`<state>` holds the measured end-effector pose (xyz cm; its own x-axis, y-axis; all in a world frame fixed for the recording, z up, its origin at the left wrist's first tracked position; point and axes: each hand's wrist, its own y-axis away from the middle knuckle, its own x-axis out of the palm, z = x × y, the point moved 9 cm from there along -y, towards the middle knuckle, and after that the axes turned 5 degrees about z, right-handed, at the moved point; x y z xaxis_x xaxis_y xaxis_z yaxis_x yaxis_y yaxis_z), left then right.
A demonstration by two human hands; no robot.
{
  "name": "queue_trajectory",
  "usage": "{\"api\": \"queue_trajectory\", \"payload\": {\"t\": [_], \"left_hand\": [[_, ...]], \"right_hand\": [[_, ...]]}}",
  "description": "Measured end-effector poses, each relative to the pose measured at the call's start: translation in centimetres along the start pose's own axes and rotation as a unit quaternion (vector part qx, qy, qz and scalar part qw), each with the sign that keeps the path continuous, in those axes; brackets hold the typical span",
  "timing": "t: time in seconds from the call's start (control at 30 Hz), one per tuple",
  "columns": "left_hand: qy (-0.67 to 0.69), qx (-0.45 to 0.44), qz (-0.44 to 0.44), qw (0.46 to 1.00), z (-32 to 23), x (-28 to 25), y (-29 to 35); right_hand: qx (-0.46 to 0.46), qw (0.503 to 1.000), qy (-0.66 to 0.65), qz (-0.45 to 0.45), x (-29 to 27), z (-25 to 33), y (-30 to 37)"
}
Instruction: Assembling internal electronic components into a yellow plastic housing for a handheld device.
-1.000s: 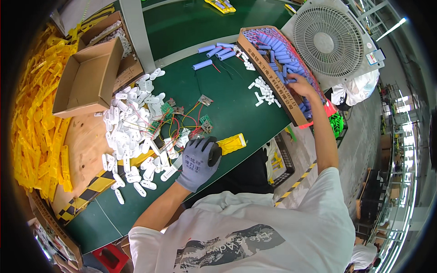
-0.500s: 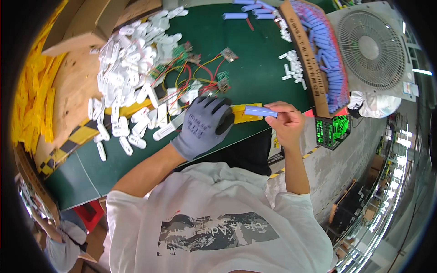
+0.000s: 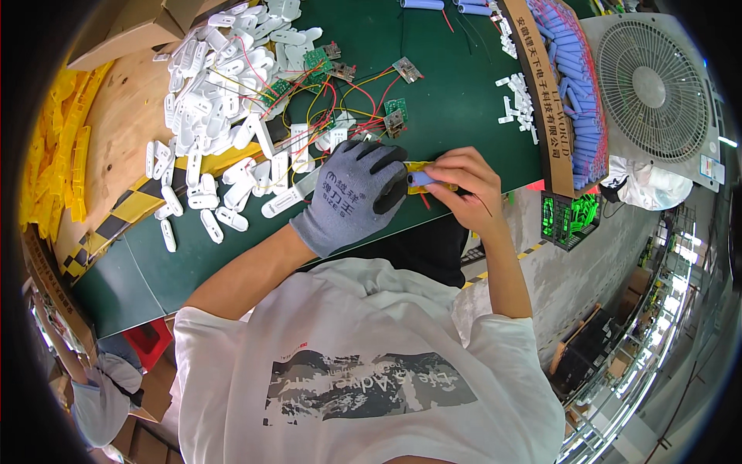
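Note:
My left hand (image 3: 352,195), in a grey work glove, is closed around one end of a yellow plastic piece (image 3: 416,166) near the table's front edge. Most of that piece is hidden by my hands. Between the fingertips of my bare right hand (image 3: 470,189) is a blue-purple cylindrical battery cell (image 3: 421,179), held against the yellow piece. A short red wire hangs below the cell, and a thin dark wire trails past my right wrist. Just beyond my left hand lie green circuit boards (image 3: 395,108) with red and yellow wires.
White plastic casings (image 3: 202,100) are heaped on the green table (image 3: 448,100). Yellow parts (image 3: 54,155) fill the far left, beside a cardboard box (image 3: 127,39). At right stand a carton of battery cells (image 3: 550,100), a fan (image 3: 648,87) and a crate (image 3: 568,220). Small white pieces (image 3: 519,108) lie near the carton.
My right hand has moved left, bringing the cell onto the yellow piece beside my gloved fingers. My left hand keeps its hold. The view has shifted slightly.

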<state>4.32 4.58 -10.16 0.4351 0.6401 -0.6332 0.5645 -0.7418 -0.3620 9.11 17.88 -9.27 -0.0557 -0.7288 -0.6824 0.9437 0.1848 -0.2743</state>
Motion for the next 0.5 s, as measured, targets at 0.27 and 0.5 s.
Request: {"api": "queue_trajectory", "payload": {"t": [0.27,0.5], "left_hand": [[0.048,0.057,0.009,0.997,-0.3,-0.2,0.1],[0.047,0.018,-0.038,0.998,-0.3,-0.8,-0.2]], "right_hand": [[-0.036,0.999,-0.011,-0.036,0.1,-0.9,1.0],[0.043,0.999,-0.004,0.021,-0.1,-1.0,0.8]]}}
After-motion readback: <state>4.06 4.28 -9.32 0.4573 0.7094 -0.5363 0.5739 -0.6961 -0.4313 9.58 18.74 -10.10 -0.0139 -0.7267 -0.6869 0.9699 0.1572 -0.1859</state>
